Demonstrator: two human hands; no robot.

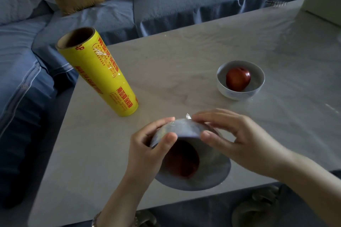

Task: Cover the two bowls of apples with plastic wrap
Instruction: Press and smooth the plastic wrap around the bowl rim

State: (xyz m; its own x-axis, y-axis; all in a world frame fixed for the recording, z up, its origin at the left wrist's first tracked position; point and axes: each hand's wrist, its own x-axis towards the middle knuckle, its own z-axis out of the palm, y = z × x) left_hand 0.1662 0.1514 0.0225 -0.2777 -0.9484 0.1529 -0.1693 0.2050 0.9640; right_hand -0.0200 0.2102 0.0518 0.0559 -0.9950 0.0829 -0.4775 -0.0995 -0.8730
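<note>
The left hand (147, 145) grips the left edge of the near bowl (212, 175), thumb on the front and fingers curled behind. The right hand (234, 134) holds the bowl's right side, with its fingertips pinching a crumpled tuft of plastic wrap (188, 116) against the bowl's underside. The bowl is tipped so that its mouth faces the person, its lower rim at the table's near edge. Film is stretched over it, and a red apple (181, 160) shows dimly inside.

To the far right, well apart, a second bowl (239, 96) stands upright on the table (184, 51) holding another apple (238, 78); whether wrap covers it cannot be told. At the far left a yellow roll of wrap (103, 77) stands on end near the table's left edge. A blue sofa (166, 2) lies beyond.
</note>
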